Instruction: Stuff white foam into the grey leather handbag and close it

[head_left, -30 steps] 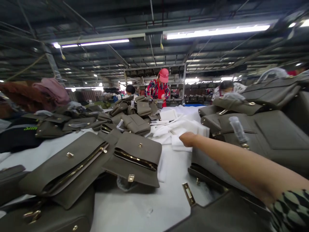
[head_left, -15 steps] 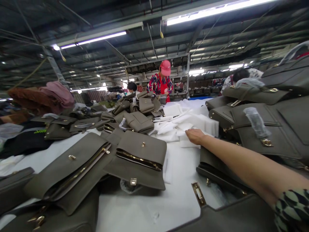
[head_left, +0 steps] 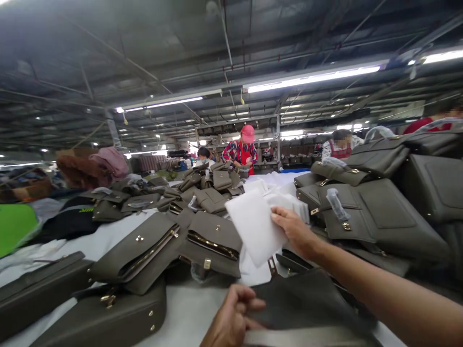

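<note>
R. hand (head_left: 295,233): fingers and thumb pinched together on the right edge of a thin white rectangular foam sheet (head_left: 253,226). Sheet is held up off the surface, tilted, hanging above the white-covered worktable (head_left: 188,315) approx. at centre of view.

L. hand (head_left: 233,315): at bottom centre, fingers curled and clamped on the near-left edge of a dark olive-grey leather handbag (head_left: 307,301). Bag lies flat directly in front of the person, below and just right of the sheet; sheet and bag are apart.

Adjacent items:
- Olive-grey flap bag with gold zip and clasp (head_left: 213,241), just left of the sheet, flat on the table.
- Longer olive-grey bag w/ gold zip (head_left: 144,250), touching the flap bag's left side.
- Stack of olive-grey bags w/ gold fittings (head_left: 376,217), right of the r. hand.
- Loose pile of white foam sheets (head_left: 285,197), behind the held sheet.
- Co-worker in pink cap and patterned top (head_left: 243,149), far end of table, well apart.
</note>
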`<state>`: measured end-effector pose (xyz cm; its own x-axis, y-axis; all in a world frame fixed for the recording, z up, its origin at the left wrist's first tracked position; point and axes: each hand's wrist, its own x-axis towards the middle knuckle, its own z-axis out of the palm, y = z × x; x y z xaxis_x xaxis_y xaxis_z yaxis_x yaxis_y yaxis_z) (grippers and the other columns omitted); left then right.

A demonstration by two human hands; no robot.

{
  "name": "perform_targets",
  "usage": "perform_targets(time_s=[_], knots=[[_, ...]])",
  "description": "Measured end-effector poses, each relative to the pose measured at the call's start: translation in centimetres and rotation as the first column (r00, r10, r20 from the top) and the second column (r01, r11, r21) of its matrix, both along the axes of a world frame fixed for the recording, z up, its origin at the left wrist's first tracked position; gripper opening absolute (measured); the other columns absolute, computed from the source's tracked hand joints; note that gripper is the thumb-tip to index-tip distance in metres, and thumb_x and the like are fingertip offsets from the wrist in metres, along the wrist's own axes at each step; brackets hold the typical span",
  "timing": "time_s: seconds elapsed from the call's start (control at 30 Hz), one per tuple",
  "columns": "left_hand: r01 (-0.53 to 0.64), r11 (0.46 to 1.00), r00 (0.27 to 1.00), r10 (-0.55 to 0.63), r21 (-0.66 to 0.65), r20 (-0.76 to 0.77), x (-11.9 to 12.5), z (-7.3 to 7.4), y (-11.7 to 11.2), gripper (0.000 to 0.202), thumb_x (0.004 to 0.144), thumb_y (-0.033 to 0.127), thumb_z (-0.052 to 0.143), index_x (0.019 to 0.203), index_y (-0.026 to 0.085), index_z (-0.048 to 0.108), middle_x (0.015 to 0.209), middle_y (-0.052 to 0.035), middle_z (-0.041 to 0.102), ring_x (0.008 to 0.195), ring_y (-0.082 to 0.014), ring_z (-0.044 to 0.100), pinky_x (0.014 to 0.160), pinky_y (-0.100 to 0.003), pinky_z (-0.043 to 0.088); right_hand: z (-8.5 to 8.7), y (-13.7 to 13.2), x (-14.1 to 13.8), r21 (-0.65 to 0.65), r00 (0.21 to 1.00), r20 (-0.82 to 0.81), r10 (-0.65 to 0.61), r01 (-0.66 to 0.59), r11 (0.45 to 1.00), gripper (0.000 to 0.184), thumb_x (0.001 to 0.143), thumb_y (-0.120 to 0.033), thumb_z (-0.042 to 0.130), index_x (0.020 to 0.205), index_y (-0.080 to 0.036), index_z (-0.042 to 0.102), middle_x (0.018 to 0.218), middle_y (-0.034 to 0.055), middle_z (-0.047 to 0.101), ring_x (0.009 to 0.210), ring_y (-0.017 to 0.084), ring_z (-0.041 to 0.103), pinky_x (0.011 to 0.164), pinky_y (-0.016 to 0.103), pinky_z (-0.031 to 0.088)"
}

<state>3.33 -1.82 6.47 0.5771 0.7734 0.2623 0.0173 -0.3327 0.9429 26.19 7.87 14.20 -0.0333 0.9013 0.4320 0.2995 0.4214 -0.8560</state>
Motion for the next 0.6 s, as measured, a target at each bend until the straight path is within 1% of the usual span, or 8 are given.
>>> perform_targets(time_s=[0.07, 0.1, 0.17, 0.23, 0.3, 0.33, 0.5, 0.6], knots=[[-0.192, 0.980, 0.971, 0.197, -0.046, 0.132, 1.5, -0.6, -0.1, 0.076, 0.077, 0.075, 0.049, 0.126, 0.020, 0.031, 0.123, -0.0173, 0.054, 0.090, -0.0245, 0.065, 0.081, -0.041, 0.054, -1.7, -3.8, -1.3, -0.024, 0.990, -0.089, 0.108, -0.111, 0.994, 0.032, 0.082, -0.040, 0.046, 0.097, -0.017, 0.062, 0.081, 0.0036, 0.065, 0.070, 0.019, 0.057, 0.066, 0.031, 0.048], [-0.320, 0.946, 0.933, 0.325, -0.056, 0.157, 2.2, -0.9, -0.4, 0.078, 0.076, 0.070, 0.056, 0.128, 0.021, 0.026, 0.124, -0.0180, 0.053, 0.090, -0.0244, 0.065, 0.079, -0.040, 0.055, -2.3, -5.3, -1.7, -0.009, 0.989, -0.090, 0.113, -0.114, 0.993, 0.031, 0.082, -0.041, 0.048, 0.095, -0.017, 0.062, 0.081, 0.0035, 0.065, 0.072, 0.019, 0.056, 0.067, 0.031, 0.047], [-0.580, 0.814, 0.806, 0.570, 0.021, 0.157, 3.5, -1.6, -1.3, 0.082, 0.076, 0.056, 0.066, 0.134, 0.021, 0.019, 0.128, -0.0194, 0.048, 0.099, -0.0267, 0.062, 0.076, -0.039, 0.056, -3.2, -7.5, -2.0, 0.059, 0.999, -0.033, 0.037, -0.035, 0.998, 0.029, 0.084, -0.039, 0.047, 0.094, -0.017, 0.062, 0.084, 0.0040, 0.064, 0.076, 0.020, 0.055, 0.070, 0.032, 0.045], [-0.730, 0.623, 0.677, 0.715, 0.282, 0.172, 4.3, -1.8, -2.4, 0.089, 0.075, 0.047, 0.071, 0.140, 0.021, 0.015, 0.138, -0.0217, 0.037, 0.120, -0.0330, 0.050, 0.086, -0.046, 0.054, -3.4, -8.8, -2.0, 0.119, 0.998, 0.016, -0.063, 0.061, 0.991, 0.028, 0.085, -0.037, 0.044, 0.097, -0.018, 0.061, 0.087, 0.0045, 0.064, 0.080, 0.021, 0.055, 0.073, 0.033, 0.044], [-0.701, 0.438, 0.621, 0.763, 0.562, 0.180, 4.7, -1.6, -3.3, 0.103, 0.070, 0.042, 0.077, 0.145, 0.020, 0.010, 0.148, -0.0227, 0.022, 0.136, -0.0376, 0.029, 0.101, -0.055, 0.042, -3.4, -9.7, -1.8, 0.153, 0.992, 0.069, -0.104, 0.092, 0.984, 0.026, 0.086, -0.034, 0.043, 0.097, -0.019, 0.061, 0.089, 0.0045, 0.064, 0.082, 0.021, 0.056, 0.075, 0.033, 0.043], [-0.654, 0.388, 0.613, 0.774, 0.649, 0.155, 4.7, -1.3, -3.5, 0.109, 0.067, 0.041, 0.079, 0.146, 0.018, 0.007, 0.150, -0.0231, 0.018, 0.139, -0.0386, 0.021, 0.106, -0.058, 0.036, -3.4, -10.1, -1.7, 0.162, 0.991, 0.100, -0.094, 0.077, 0.984, 0.025, 0.087, -0.033, 0.042, 0.098, -0.019, 0.060, 0.089, 0.0044, 0.064, 0.083, 0.021, 0.056, 0.075, 0.033, 0.043], [-0.490, 0.334, 0.558, 0.829, 0.806, -0.004, 4.3, 0.2, -3.5, 0.129, 0.054, 0.051, 0.084, 0.147, 0.011, 0.005, 0.149, -0.0236, 0.023, 0.139, -0.0439, 0.015, 0.109, -0.064, 0.026, -3.6, -12.8, -1.8, 0.215, 0.989, 0.150, -0.004, -0.029, 0.976, 0.024, 0.094, -0.033, 0.040, 0.106, -0.020, 0.057, 0.093, 0.0036, 0.063, 0.084, 0.019, 0.058, 0.074, 0.031, 0.044], [-0.442, 0.338, 0.545, 0.837, 0.831, -0.050, 3.7, 1.0, -3.4, 0.137, 0.046, 0.051, 0.086, 0.147, 0.010, 0.004, 0.148, -0.0236, 0.025, 0.139, -0.0457, 0.013, 0.108, -0.064, 0.026, -3.5, -14.2, -1.8, 0.290, 0.982, 0.184, 0.035, -0.088, 0.953, 0.022, 0.096, -0.031, 0.040, 0.107, -0.021, 0.056, 0.094, 0.0030, 0.063, 0.084, 0.017, 0.058, 0.074, 0.028, 0.045]])
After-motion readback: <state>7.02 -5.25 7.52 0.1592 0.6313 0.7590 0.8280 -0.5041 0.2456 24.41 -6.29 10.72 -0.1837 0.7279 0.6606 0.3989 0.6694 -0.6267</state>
